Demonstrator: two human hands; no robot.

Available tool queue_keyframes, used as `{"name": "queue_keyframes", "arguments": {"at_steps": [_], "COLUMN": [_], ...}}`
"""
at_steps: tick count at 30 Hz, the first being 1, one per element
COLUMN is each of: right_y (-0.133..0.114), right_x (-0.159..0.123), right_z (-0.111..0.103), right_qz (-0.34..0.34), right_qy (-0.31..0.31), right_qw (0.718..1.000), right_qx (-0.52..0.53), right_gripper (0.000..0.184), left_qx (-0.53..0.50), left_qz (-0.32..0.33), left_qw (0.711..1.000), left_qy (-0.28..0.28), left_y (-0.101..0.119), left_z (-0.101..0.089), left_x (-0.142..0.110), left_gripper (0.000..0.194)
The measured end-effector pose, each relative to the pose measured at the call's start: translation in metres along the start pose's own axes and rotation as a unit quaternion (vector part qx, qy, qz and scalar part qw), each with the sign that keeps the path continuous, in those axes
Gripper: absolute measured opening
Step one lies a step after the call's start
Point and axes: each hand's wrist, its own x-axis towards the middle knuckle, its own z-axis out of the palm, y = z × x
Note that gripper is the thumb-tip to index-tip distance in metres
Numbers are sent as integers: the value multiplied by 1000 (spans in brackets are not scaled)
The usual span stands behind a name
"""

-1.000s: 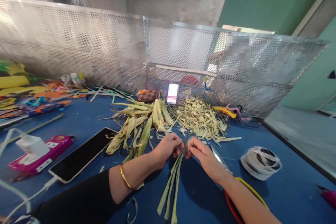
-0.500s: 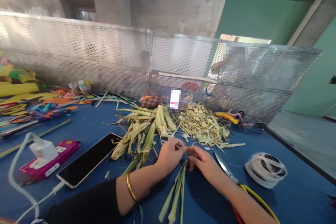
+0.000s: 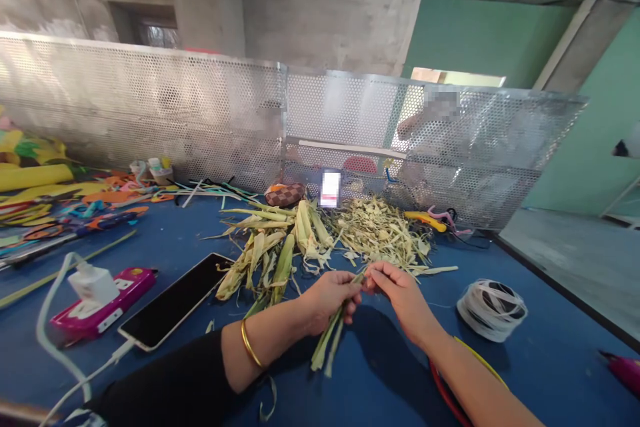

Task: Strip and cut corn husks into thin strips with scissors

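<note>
My left hand (image 3: 329, 300) is closed around a bundle of long green leaf strips (image 3: 326, 345), whose lower ends hang down toward the blue table (image 3: 390, 380). My right hand (image 3: 400, 293) pinches the top end of the same bundle, just right of the left hand. A gold bangle (image 3: 249, 345) sits on my left wrist above a black sleeve. A pile of whole leaves (image 3: 270, 247) and a heap of shredded leaf scraps (image 3: 380, 233) lie just beyond both hands.
A phone (image 3: 173, 300) on a charging cable, a pink power strip (image 3: 100, 307) with a white plug, a roll of white tape (image 3: 493, 310), a yellow and red cord (image 3: 450, 387), coloured strips (image 3: 65, 200) at left. A perforated metal screen (image 3: 200, 113) stands behind; a person sits beyond it.
Both hands have lifted the strip bundle off the table, so its ends hang free. My left hand has slid down to wrap the bundle; the right now pinches its top.
</note>
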Motion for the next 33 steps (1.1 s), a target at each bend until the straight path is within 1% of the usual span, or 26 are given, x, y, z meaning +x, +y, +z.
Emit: {"name": "queue_keyframes", "arguments": {"at_steps": [2, 5, 6, 8, 10, 12, 15, 17, 18, 19, 20, 21, 22, 23, 24, 25, 27, 29, 33], "right_y": [0, -1, -2, -4, -8, -14, -24, -28, -28, -27, -24, -19, -13, -6, 1, 7, 17, 19, 6], "right_x": [0, -1, -2, -4, -7, -12, -23, -34, -41, -50, -59, -70, -80, -90, -99, -107, -114, -112, -94], "right_z": [-3, -8, -9, -8, -3, 4, 11, 8, 3, -3, -12, -21, -31, -40, -49, -56, -66, -70, -74], "right_qz": [-15, -54, -70, -111, -161, -198, -206, -181, -163, -139, -115, -89, -56, -17, 16, 39, 38, 55, 133], "right_qy": [3, -9, -19, -45, -70, -90, -126, -144, -132, -103, -53, 14, 66, 105, 120, 119, 101, 87, 40], "right_qw": [1000, 993, 987, 972, 954, 939, 928, 927, 925, 922, 910, 881, 842, 801, 768, 751, 746, 747, 756], "right_qx": [-21, -109, -143, -203, -243, -268, -283, -296, -316, -347, -394, -464, -532, -589, -628, -649, -657, -657, -639], "right_gripper": [26, 25, 24, 22, 21, 20, 22, 19, 17, 18, 21, 21, 20, 18, 17, 17, 22, 29, 43], "left_qx": [-3, -38, -50, -61, -53, -35, -12, 3, 12, 22, 31, 40, 50, 61, 75, 91, 123, 144, 155], "left_qz": [2, -11, -15, -16, -5, 11, 26, 34, 39, 45, 52, 60, 68, 77, 89, 104, 139, 166, 187], "left_qw": [1000, 998, 998, 997, 998, 998, 997, 996, 994, 993, 991, 990, 988, 986, 983, 979, 969, 961, 954], "left_qy": [26, 44, 44, 36, 38, 52, 72, 87, 97, 107, 117, 125, 131, 136, 141, 146, 160, 167, 175], "left_y": [8, 17, 19, 20, 19, 18, 17, 18, 20, 21, 23, 24, 25, 26, 27, 27, 26, 26, 27], "left_z": [-2, -5, -6, -7, -7, -7, -8, -9, -9, -10, -10, -10, -10, -10, -10, -10, -9, -10, -13], "left_x": [-1, -1, -2, -3, -3, -4, -3, -3, -3, -3, -4, -4, -5, -5, -6, -6, -6, -5, -4], "left_gripper": [19, 14, 15, 24, 34, 39, 39, 38, 37, 37, 37, 36, 35, 34, 33, 33, 32, 29, 25]}}
